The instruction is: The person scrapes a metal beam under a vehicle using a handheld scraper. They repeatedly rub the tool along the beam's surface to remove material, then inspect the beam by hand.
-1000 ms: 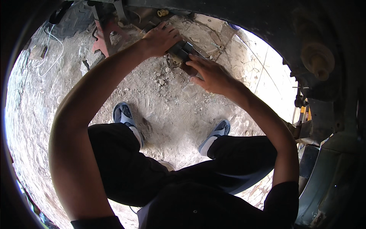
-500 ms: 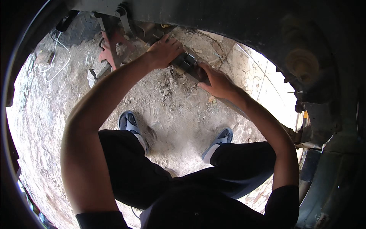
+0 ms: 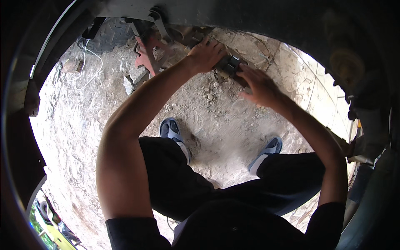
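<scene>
A long dark metal bar [image 3: 220,71] slants below the vehicle's underside, with a black squarish metal clamp [image 3: 233,62] around it. My left hand [image 3: 206,56] lies over the bar to the left of the clamp, its fingers bent across the top. On the clamp's other side, my right hand [image 3: 262,88] straddles the bar, fingertips near the clamp and thumb on the nearer side. The undersides of both hands and part of the bar are hidden.
A red jack stand [image 3: 146,56] rises left of my hands, beside a grey stone block [image 3: 135,78]. A tyre [image 3: 111,35] and a white cable [image 3: 100,68] are farther left. Dark vehicle body [image 3: 258,14] hangs over the far side. Loose rubble [image 3: 210,93] lies on the dirt floor.
The whole view has swung left, so everything sits farther right in it. My right thumb and fingers look slightly more spread on the bar; my left hand keeps its place.
</scene>
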`<state>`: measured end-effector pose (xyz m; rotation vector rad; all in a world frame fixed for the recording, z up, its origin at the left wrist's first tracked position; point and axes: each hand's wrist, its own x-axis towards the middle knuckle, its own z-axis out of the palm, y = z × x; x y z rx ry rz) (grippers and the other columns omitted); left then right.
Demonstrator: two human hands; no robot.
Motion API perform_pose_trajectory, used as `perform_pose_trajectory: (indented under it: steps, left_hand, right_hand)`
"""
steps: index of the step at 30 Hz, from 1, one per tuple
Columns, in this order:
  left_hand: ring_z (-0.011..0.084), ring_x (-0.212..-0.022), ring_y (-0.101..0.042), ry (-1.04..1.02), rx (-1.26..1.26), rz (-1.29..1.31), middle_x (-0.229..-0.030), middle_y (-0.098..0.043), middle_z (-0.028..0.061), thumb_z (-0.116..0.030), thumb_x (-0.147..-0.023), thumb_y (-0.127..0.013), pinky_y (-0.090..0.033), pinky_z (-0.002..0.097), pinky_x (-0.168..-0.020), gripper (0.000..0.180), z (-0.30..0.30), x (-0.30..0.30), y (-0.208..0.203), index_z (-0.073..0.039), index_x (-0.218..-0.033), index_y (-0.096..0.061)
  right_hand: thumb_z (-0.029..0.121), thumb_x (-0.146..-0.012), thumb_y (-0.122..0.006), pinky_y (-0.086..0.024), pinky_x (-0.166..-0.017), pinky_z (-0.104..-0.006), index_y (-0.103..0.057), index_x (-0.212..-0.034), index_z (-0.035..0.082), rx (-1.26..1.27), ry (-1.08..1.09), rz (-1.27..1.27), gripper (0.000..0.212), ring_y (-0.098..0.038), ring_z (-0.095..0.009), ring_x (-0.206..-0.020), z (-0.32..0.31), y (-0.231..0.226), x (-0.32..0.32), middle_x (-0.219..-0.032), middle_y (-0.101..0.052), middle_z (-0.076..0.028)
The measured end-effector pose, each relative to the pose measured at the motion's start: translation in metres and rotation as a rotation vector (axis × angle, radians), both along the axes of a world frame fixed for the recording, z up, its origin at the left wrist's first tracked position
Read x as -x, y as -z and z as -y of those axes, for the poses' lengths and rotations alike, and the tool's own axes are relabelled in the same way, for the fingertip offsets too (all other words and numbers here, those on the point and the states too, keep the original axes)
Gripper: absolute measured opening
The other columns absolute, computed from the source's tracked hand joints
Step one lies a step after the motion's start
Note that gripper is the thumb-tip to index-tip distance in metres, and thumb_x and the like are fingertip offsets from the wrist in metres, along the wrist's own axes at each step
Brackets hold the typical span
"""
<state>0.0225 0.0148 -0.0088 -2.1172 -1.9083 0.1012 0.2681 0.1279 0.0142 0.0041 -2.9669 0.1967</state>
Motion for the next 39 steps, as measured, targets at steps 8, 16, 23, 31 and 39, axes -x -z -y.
perform_pose_trajectory:
  steps: [8, 16, 23, 31, 39]
  left_hand:
    - [0.0256, -0.124, -0.047, 0.039, -0.004, -0.013, -0.124, -0.054, 0.0076, -0.03, -0.076, -0.076, -0.031, 0.0471, -0.109, 0.072, 0.004, -0.001, -0.005, -0.016, -0.139, -0.046]
    - [0.0238, -0.117, -0.051, 0.117, -0.058, 0.003, -0.121, -0.056, 0.0069, -0.032, -0.072, -0.079, -0.035, 0.0442, -0.104, 0.076, 0.002, 0.003, -0.008, -0.013, -0.138, -0.046]
    - [0.0262, -0.122, -0.049, 0.093, 0.031, 0.182, -0.123, -0.056, 0.0105, -0.06, -0.071, -0.077, -0.028, 0.0487, -0.111, 0.105, 0.005, -0.002, -0.026, -0.011, -0.151, -0.031]
    - [0.0242, -0.137, -0.039, 0.284, -0.108, 0.02, -0.138, -0.05, 0.0085, -0.054, -0.087, -0.061, -0.019, 0.0491, -0.119, 0.07, 0.028, 0.009, -0.018, -0.012, -0.141, -0.047]
    - [0.0241, -0.14, -0.037, 0.377, -0.126, 0.072, -0.142, -0.049, 0.0079, -0.048, -0.093, -0.056, -0.019, 0.0491, -0.121, 0.053, 0.044, 0.01, -0.005, -0.015, -0.135, -0.054]
  right_hand:
    - [0.025, -0.074, -0.083, -0.041, -0.107, -0.0475, -0.052, -0.125, 0.002, 0.132, 0.056, -0.038, 0.064, -0.05, -0.041, -0.127, 0.016, 0.002, 0.0, -0.142, -0.046, -0.024]
    - [0.035, -0.074, -0.083, -0.038, -0.111, -0.0477, -0.055, -0.122, 0.002, 0.071, 0.037, -0.007, 0.066, -0.044, -0.042, -0.133, 0.021, 0.004, 0.001, -0.142, -0.045, -0.028]
    - [0.036, -0.079, -0.078, -0.042, -0.107, -0.0467, -0.057, -0.118, 0.003, 0.079, 0.071, -0.054, 0.055, -0.049, -0.033, -0.131, 0.003, 0.016, -0.002, -0.14, -0.048, -0.021]
    - [0.03, -0.082, -0.077, -0.037, -0.11, -0.0471, -0.057, -0.123, 0.005, 0.159, 0.023, -0.091, 0.052, -0.046, -0.033, -0.133, 0.008, 0.014, -0.004, -0.142, -0.048, -0.022]
    - [0.034, -0.081, -0.076, -0.037, -0.109, -0.0473, -0.055, -0.126, 0.003, 0.073, 0.102, 0.022, 0.058, -0.043, -0.038, -0.134, 0.009, 0.003, -0.001, -0.145, -0.042, -0.024]
